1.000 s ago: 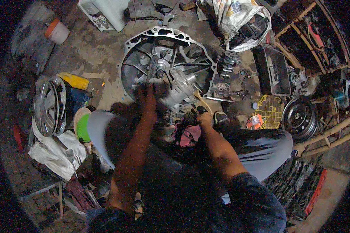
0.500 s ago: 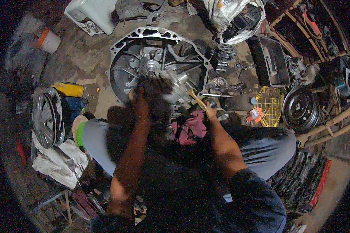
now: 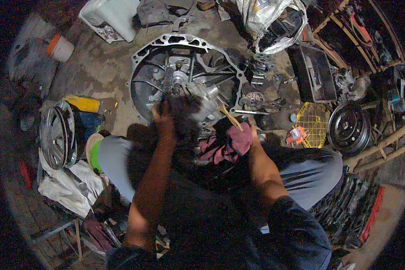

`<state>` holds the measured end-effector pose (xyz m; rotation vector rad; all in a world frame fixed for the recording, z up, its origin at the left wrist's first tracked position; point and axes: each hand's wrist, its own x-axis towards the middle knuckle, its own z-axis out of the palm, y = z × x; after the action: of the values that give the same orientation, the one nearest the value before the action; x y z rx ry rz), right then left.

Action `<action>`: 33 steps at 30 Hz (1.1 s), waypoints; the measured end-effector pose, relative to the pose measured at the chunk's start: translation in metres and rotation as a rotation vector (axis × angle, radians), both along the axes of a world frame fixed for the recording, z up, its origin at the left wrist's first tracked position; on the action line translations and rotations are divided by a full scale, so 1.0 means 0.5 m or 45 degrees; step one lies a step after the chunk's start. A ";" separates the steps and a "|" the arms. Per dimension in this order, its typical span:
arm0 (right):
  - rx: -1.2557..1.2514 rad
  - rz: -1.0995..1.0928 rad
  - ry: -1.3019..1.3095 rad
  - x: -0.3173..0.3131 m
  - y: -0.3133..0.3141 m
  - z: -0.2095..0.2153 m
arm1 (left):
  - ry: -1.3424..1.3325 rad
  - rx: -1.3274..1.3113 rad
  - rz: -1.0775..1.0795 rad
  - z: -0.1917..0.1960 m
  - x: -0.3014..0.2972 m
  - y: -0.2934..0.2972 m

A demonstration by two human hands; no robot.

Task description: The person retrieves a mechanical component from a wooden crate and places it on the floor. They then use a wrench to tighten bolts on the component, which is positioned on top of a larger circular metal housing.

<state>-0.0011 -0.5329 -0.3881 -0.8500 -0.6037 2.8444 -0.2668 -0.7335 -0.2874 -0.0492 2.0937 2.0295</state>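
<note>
Metal housing [image 3: 211,74] lay open-side up at twelve o'clock, seemingly for easy reach; my right hand [image 3: 253,129] gripped pink cloth [image 3: 238,140]; whether my shadowed left hand [image 3: 164,116] held anything, I couldn't tell.

Just left of the black steel wheel [image 3: 349,128], a yellow grid [image 3: 317,128]; beyond that wheel, a dark rectangular tub [image 3: 300,74].

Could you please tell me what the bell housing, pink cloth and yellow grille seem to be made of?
Bell housing: cast metal, perhaps aluminium, by its silver-grey ribs and shinier rim.
Pink cloth: matt fabric, by its soft folds.
Yellow grille: probably moulded plastic, by its even colour, though painted metal is possible.
</note>
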 end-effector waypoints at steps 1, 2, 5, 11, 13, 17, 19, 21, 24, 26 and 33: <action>-0.197 0.040 0.196 -0.006 0.004 -0.008 | 0.023 0.075 0.018 -0.010 -0.004 0.004; -0.156 0.138 0.292 -0.005 0.008 -0.022 | 0.089 -0.004 0.025 -0.019 -0.008 0.006; 0.012 0.279 0.303 -0.009 0.036 -0.080 | 0.179 -0.126 0.025 -0.031 -0.017 0.005; -0.148 -0.025 -0.007 -0.037 0.063 -0.149 | -0.037 0.008 0.051 -0.011 -0.002 0.004; -0.163 -0.052 -0.065 -0.038 0.068 -0.159 | -0.023 0.003 0.050 -0.001 -0.003 0.008; -0.197 -0.073 -0.230 -0.015 0.084 -0.202 | -0.003 -0.011 0.028 0.013 -0.005 0.012; -0.207 -0.094 -0.349 0.005 0.097 -0.235 | -0.133 0.055 0.083 0.016 0.002 0.014; -0.202 -0.118 -0.491 0.026 0.120 -0.264 | -0.040 -0.002 0.079 0.015 0.007 0.016; -0.186 -0.165 -0.719 0.048 0.160 -0.286 | -0.163 0.106 0.159 -0.005 0.009 0.026; -0.140 -0.257 -0.970 0.052 0.182 -0.279 | -0.192 0.081 0.233 -0.034 0.001 0.034; 0.565 -0.058 -1.356 0.001 0.174 -0.160 | 0.119 -0.331 0.326 -0.157 -0.034 0.053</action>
<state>-0.0005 -0.4460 -0.4678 -2.1609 -1.1918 1.8598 -0.2838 -0.7070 -0.3660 -0.2836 2.5131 1.9073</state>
